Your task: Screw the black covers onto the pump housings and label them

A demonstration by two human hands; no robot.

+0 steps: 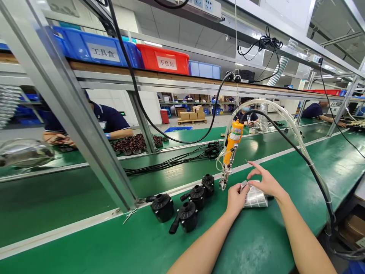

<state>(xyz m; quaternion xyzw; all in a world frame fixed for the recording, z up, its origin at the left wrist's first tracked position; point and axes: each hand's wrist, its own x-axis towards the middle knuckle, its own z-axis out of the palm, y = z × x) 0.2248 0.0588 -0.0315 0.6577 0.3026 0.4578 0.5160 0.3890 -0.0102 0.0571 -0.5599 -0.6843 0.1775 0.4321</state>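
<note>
My left hand point(236, 198) is closed around the near end of a sheet of small silver labels point(254, 197) lying on the green bench. My right hand point(264, 180) hovers over the same sheet with thumb and forefinger pinched at its top edge and the other fingers spread. Just left of my hands, several black pump housings point(186, 203) stand in a loose group. An orange electric screwdriver point(231, 148) hangs on a cable directly above and behind them, its tip close to my left hand.
A slanted aluminium frame post point(85, 125) crosses the left side. Black cables and clear hoses point(299, 144) arc over the right. Blue and red bins point(159, 59) sit on the overhead shelf. Other people in dark blue shirts point(111, 121) work at the far side.
</note>
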